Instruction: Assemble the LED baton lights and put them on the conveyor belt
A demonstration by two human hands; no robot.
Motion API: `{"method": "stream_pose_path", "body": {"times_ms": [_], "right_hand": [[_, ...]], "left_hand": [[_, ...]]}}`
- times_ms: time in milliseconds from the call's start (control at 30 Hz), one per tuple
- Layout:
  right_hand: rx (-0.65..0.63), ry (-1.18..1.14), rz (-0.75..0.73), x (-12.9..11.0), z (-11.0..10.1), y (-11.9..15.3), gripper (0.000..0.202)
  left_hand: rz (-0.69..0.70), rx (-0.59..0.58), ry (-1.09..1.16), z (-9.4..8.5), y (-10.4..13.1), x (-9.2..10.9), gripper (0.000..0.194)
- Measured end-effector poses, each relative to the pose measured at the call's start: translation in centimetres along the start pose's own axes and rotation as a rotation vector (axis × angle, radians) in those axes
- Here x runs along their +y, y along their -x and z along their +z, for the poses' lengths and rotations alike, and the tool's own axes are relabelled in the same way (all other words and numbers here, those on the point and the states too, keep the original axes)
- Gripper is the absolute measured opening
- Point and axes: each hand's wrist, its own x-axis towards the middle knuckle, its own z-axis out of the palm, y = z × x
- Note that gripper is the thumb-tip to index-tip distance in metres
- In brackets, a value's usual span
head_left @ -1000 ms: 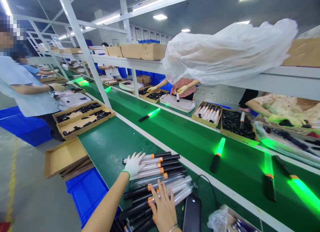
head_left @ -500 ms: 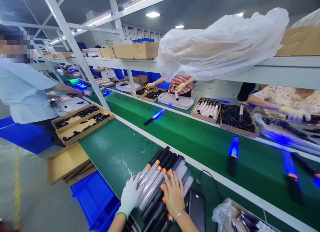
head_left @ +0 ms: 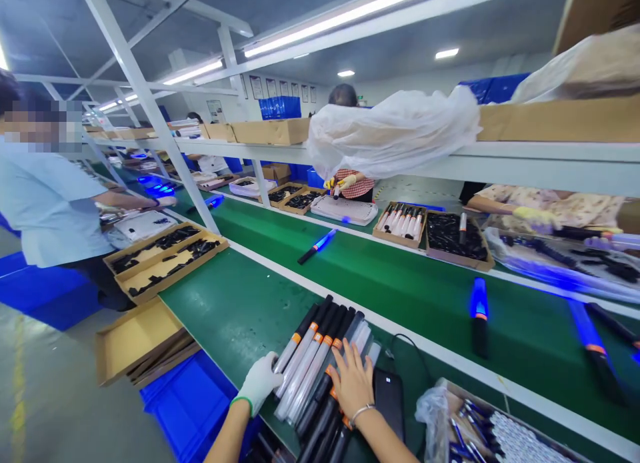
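Note:
A pile of light sticks (head_left: 305,370), with clear tubes, black handles and orange bands, lies on the green bench at my front. My left hand (head_left: 259,382), in a white glove with a green cuff, rests against the pile's left side. Its fingers are stretched along the outer clear tube and do not wrap round it. Bare, with a bracelet at the wrist, my right hand (head_left: 353,376) lies over the right part of the pile with fingers spread. Close to its right is a black power bank (head_left: 389,400) with a small lit display.
A conveyor belt (head_left: 400,276) carries lit blue sticks. A carton of small parts (head_left: 500,423) stands at the lower right. Cardboard trays (head_left: 165,256) and a blue bin (head_left: 195,403) are on the left. A shelf (head_left: 540,158) crosses above the belt. Co-workers stand around the line.
The view has tilted upward slightly. My left hand has shifted a little outward along the pile's left side. My right hand stays spread on the pile. The co-worker across has brought both gloved hands together.

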Motion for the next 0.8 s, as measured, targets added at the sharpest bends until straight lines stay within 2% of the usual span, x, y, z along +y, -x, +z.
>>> {"method": "stream_pose_path", "body": {"times_ms": [67,133,267,367,400,467,533,567,600,667,733,767,800], "right_hand": [[-0.009,-0.05,0.005,-0.1,-0.8,0.0,0.047],[0.028,-0.182,0.005,0.1,-1.8,0.0,0.046],[0.166,-0.786,0.079,1.6,-4.7,0.5,0.048],[0.139,-1.024,0.182,3.4,-7.5,2.3,0.068],[0.09,-1.086,0.198,3.9,-8.5,3.5,0.072],[-0.089,-1.278,0.201,4.5,-10.3,6.8,0.074],[-0.317,-1.397,0.15,4.3,-11.8,10.9,0.071],[-0.395,-1.394,0.113,4.1,-12.3,12.9,0.071],[-0.418,-1.361,0.082,3.8,-12.5,14.8,0.071],[-0.332,-1.353,0.067,3.5,-12.3,17.8,0.07],[-0.118,-1.47,0.147,3.7,-11.3,19.8,0.071],[-0.004,-1.542,0.203,3.9,-10.6,20.5,0.074],[0.093,-1.596,0.257,4.2,-9.7,21.0,0.08]], "left_hand": [[0.003,0.015,-0.045,-0.9,-0.4,0.3,0.035],[0.001,0.084,-0.087,-2.0,0.1,0.4,0.028],[0.051,0.276,-0.135,-4.9,3.3,1.3,0.035],[0.256,0.305,-0.185,-6.7,6.0,4.2,0.036],[0.364,0.283,-0.208,-7.1,6.6,5.6,0.034],[0.565,0.238,-0.241,-7.3,7.3,8.9,0.028],[0.725,0.202,-0.253,-6.6,7.8,12.3,0.027],[0.789,0.197,-0.245,-5.9,8.2,14.0,0.028],[0.831,0.218,-0.202,-5.0,8.7,15.7,0.03],[0.809,0.34,0.041,-2.3,10.4,18.7,0.036],[0.637,0.399,0.492,1.1,13.0,21.1,0.042],[0.537,0.323,0.716,2.9,14.4,22.1,0.048],[0.481,0.105,0.894,4.8,15.9,22.9,0.054]]}}
